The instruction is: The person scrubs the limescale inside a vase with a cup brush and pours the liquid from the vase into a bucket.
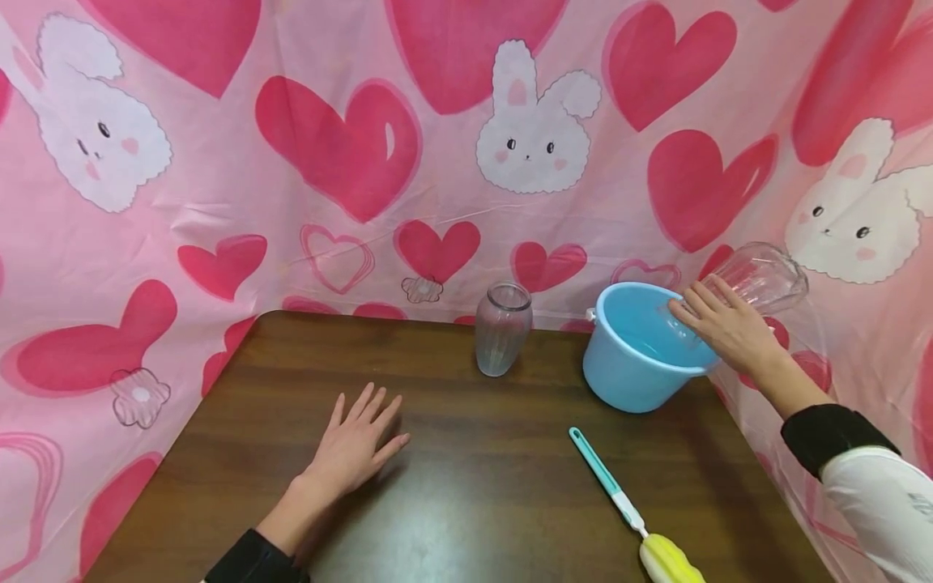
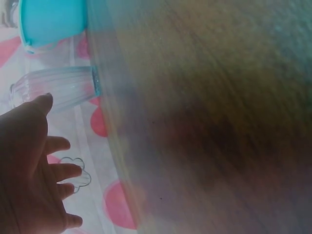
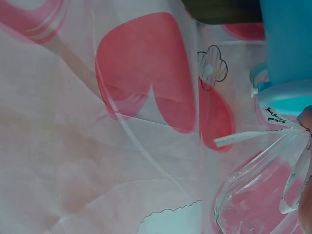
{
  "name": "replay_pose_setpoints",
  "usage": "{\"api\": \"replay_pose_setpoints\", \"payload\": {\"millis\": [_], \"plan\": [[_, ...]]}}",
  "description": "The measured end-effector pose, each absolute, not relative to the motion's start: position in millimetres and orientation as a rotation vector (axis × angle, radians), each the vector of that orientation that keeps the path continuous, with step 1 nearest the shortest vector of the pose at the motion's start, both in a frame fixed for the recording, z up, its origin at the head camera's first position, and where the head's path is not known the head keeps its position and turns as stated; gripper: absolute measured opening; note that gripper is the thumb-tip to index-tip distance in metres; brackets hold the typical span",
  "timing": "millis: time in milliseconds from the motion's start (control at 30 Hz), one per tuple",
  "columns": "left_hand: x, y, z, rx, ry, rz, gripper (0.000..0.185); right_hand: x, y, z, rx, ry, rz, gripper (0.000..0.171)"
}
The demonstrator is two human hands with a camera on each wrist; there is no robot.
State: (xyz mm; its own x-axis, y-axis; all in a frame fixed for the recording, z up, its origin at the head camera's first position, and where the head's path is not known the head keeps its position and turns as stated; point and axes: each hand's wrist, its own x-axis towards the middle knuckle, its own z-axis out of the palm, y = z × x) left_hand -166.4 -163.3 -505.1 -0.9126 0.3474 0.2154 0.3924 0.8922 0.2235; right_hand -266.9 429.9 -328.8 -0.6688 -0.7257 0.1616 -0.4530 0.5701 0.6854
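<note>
Status: partway, by my read. Right hand (image 1: 729, 320) grips a clear glass vase (image 1: 765, 279), fingers bent round its side. Vase is off the desk (image 1: 452, 494), tilted, lower end inside the rim of the blue bucket (image 1: 630, 380), other end up and out to the right. Tipping step looks under way, not closed out. Can't tell if anything is running out of the vase, or what the bucket holds; the hand covers part of the glass.

Left hand (image 1: 353, 449) has hold of nothing: fingers spread, palm down, low over the desk. Can't tell if it touches the top. Not contributing to the hold.

Left to do, as far as the frames show: held vase isn't set down. Second vase (image 1: 503, 340) stands upright near the back edge, left of the bucket, well apart from both hands. No visible sign whether it's been handled or not. Sponge brush (image 1: 628, 512) lies on the desk in front of the bucket, in neither hand; can't tell if it's been used. Can't call anything finished from these views.
</note>
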Motion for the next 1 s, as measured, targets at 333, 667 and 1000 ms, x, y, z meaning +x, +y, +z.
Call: {"api": "replay_pose_setpoints", "payload": {"millis": [333,667,1000], "plan": [[-166.0,-164.3,-504.0,-0.569,-2.901,-0.442,0.07,-261.5,424.0,-332.5,0.92,-2.464,-0.877,0.115],[-165.7,-164.3,-502.8,-0.554,-2.883,-0.441,0.071,-261.0,426.7,-333.5,0.95,-2.428,-0.877,0.111],[-166.1,-160.2,-501.3,-0.57,-2.916,-0.416,0.071,-253.4,425.8,-331.5,0.888,-2.444,-0.739,0.11]]}}
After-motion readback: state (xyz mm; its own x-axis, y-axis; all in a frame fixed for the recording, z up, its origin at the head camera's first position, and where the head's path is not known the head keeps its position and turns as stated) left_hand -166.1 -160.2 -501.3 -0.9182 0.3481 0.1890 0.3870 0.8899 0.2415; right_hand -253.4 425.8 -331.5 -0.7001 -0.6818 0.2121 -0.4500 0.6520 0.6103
